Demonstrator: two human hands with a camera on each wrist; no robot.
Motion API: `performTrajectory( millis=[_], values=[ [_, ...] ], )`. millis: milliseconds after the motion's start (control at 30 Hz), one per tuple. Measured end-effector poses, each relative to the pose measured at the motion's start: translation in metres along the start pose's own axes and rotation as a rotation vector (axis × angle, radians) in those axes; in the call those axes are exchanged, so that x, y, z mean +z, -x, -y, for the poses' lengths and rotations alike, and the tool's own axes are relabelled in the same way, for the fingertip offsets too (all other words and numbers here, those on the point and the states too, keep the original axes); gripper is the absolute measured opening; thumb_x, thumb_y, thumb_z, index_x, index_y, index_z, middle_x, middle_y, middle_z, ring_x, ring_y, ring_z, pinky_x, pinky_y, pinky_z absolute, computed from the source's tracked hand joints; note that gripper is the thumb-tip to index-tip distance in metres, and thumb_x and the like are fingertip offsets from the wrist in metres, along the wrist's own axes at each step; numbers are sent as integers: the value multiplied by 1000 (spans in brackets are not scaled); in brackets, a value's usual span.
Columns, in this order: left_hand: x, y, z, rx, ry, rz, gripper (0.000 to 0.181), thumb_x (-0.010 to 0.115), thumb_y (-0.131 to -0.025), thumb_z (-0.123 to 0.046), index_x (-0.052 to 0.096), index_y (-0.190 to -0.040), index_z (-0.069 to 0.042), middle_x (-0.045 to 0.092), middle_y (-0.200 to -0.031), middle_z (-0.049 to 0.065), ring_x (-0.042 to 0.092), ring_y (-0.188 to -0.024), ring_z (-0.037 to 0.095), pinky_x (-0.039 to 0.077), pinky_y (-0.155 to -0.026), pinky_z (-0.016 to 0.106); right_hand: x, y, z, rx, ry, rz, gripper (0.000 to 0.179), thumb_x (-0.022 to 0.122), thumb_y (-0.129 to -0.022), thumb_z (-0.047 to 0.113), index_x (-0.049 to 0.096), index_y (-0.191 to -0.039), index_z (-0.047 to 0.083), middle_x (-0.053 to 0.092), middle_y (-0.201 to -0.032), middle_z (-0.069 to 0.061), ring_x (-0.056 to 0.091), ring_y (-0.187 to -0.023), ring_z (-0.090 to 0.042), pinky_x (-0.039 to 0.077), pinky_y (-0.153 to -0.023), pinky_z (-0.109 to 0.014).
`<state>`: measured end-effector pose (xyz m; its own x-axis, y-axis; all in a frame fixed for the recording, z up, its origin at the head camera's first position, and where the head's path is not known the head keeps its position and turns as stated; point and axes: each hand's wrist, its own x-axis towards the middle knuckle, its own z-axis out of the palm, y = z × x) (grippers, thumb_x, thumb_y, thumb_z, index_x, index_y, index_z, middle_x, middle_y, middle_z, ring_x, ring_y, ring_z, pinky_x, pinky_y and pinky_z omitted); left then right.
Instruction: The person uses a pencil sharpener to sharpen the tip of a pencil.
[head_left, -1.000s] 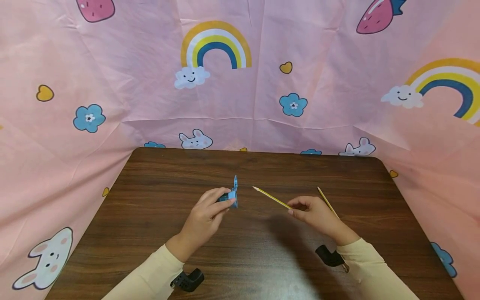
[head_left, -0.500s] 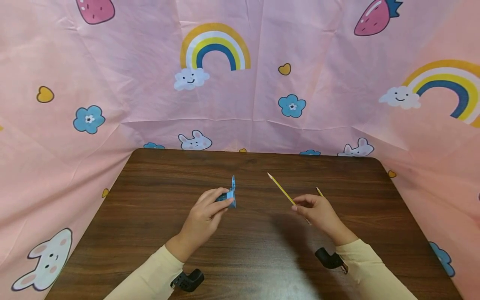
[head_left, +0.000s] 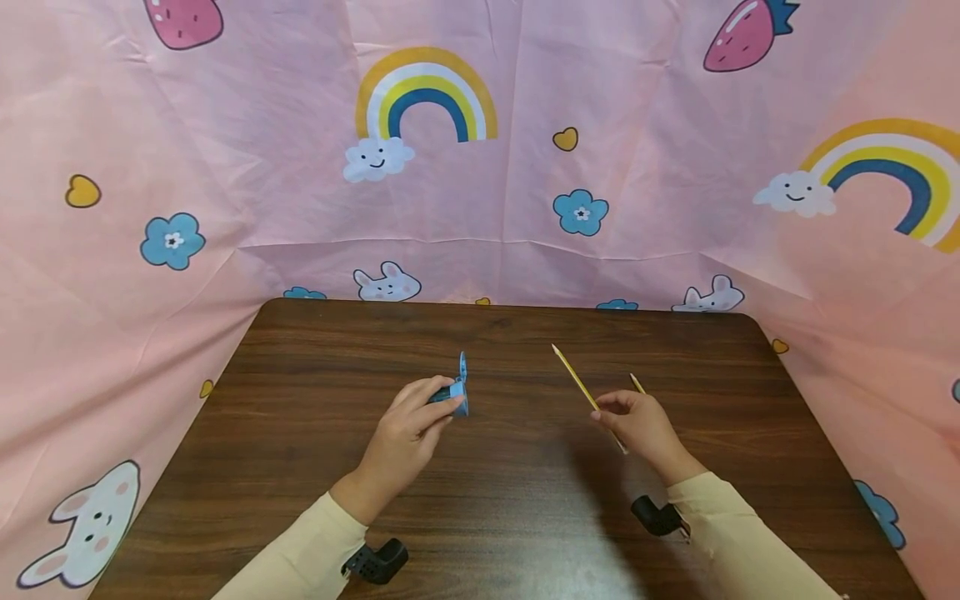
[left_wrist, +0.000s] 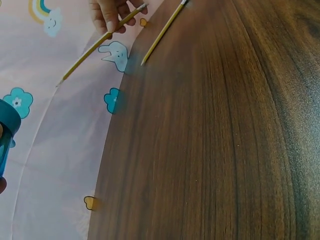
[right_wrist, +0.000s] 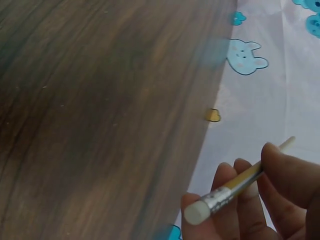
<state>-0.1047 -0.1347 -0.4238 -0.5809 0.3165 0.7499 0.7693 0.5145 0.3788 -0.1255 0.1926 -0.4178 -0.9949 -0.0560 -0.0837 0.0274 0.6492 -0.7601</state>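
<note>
My left hand (head_left: 405,429) grips a small blue pencil sharpener (head_left: 457,400) with its flip lid (head_left: 462,367) standing up. Only part of the sharpener (left_wrist: 7,120) enters the left wrist view, at the left edge. My right hand (head_left: 639,427) pinches a yellow pencil (head_left: 574,377) between thumb and fingers above the table, its sharpened tip pointing away and to the left. In the right wrist view, the white eraser (right_wrist: 197,213) in its metal band faces the camera. A second yellow pencil (left_wrist: 162,35) lies on the table, partly hidden behind my right hand in the head view.
The dark wood-grain table (head_left: 465,517) extends under both hands. A pink printed cloth (head_left: 450,200) hangs behind it and along both sides. Black wrist cameras, left (head_left: 378,560) and right (head_left: 656,516), sit below the sleeves.
The pencil in my right hand has swung from pointing left to pointing more away, and its eraser end now shows below the fingers. My left hand and the sharpener have hardly moved.
</note>
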Motion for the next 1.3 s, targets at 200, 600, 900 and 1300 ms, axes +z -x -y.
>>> performTrajectory(
  millis=[200, 600, 900, 1300],
  values=[
    [1, 1, 0, -7, 5, 1, 38, 75, -72, 16, 74, -106, 0, 64, -116, 14, 58, -109, 34, 58, -77, 45, 2, -2, -9, 23, 59, -17, 21, 71, -87, 10, 70, -102, -4, 71, -87, -12, 62, -73, -17, 52, -66, -33],
    [4, 2, 2, -2, -9, 10, 38, 76, -71, 15, 74, -106, 0, 64, -114, 16, 58, -108, 34, 58, -78, 43, 5, -6, -21, 66, 54, -49, 21, 70, -85, 7, 68, -101, -7, 71, -81, -13, 63, -71, -20, 49, -60, -30],
    [6, 1, 5, 23, -14, 2, 40, 77, -69, 16, 74, -105, -1, 64, -114, 15, 59, -107, 33, 58, -79, 42, 7, -7, -30, 110, 72, -53, 22, 70, -86, 7, 68, -102, -8, 70, -82, -15, 63, -69, -20, 49, -57, -30],
    [7, 3, 7, 30, -25, 1, 41, 78, -68, 16, 74, -105, -2, 64, -114, 13, 59, -106, 32, 58, -79, 42, 9, -10, -44, 152, 94, -49, 24, 69, -87, 9, 67, -103, -9, 69, -76, -16, 61, -63, -17, 46, -51, -28]
  ],
)
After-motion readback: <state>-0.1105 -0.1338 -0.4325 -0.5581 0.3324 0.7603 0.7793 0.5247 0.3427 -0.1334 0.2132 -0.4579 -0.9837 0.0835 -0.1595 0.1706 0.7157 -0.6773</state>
